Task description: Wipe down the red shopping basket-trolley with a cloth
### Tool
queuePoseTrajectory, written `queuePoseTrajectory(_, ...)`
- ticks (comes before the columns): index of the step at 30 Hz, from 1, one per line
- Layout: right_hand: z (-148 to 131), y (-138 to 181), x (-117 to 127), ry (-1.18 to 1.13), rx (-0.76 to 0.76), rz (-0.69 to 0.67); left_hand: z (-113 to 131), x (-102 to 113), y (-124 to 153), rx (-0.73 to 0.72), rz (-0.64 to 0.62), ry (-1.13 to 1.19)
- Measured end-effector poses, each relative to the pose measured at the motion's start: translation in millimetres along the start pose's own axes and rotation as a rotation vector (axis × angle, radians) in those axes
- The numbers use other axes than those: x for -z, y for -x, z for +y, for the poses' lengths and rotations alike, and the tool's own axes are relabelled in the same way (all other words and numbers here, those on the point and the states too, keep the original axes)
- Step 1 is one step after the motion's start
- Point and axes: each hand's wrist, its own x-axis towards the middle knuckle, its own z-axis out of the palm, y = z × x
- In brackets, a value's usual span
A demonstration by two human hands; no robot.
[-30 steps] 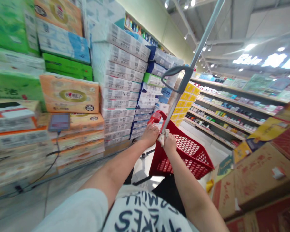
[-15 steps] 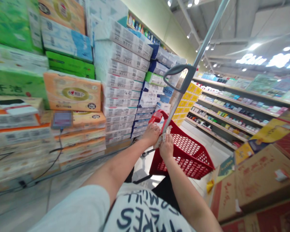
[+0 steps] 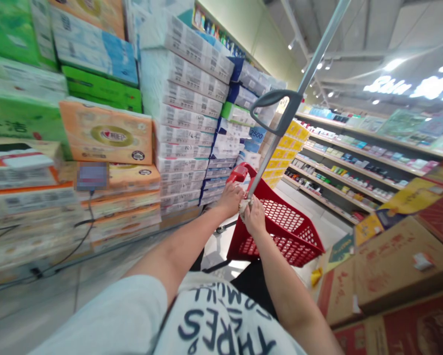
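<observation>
My right hand (image 3: 255, 217) is closed on a crumpled, pale cloth (image 3: 243, 206) wrapped against the lower part of a metal pole (image 3: 271, 150). Close beside it, my left hand (image 3: 231, 199) is closed with its fingers at the cloth's other side, just below the red handle (image 3: 239, 173) of a shopping cart; its fingertips are partly hidden. The pole slants up to the right and carries a grey looped grip (image 3: 276, 111). Behind my hands is the red perforated basket (image 3: 288, 217) of the cart.
Stacked tissue packs (image 3: 106, 130) and tall piles of white packages (image 3: 187, 108) stand on the left. A phone-like device (image 3: 12, 148) lies on a pack, and a cable (image 3: 90, 217) hangs nearby. Cardboard boxes (image 3: 402, 266) crowd the right side, with stocked shelves (image 3: 354, 162) beyond.
My right hand has shifted slightly up and left along the pole, closer to my left hand. Less of the cloth shows now. The camera view has moved a little.
</observation>
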Motion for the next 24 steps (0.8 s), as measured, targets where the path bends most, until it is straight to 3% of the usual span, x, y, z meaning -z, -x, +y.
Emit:
queuePoseTrajectory(4,5,-6,6,-0.003,-0.029,-0.086,-2,-2,-2,-0.003,-0.016,0.001)
queuePoseTrajectory(9,12,-24,15,-0.202,-0.051,-0.233,-2,-3,-4,-0.008,-0.029,-0.016)
queuePoseTrajectory(11,9,-17,12,-0.199,-0.015,-0.193,-1,-2,-4,0.000,-0.019,-0.013)
queuePoseTrajectory(16,2,12,-5,0.079,0.080,0.112,1,0,-3,-0.003,0.012,0.001)
queuePoseTrajectory(24,11,16,-6,0.161,0.114,0.097,0,-3,-5,0.010,0.016,0.017)
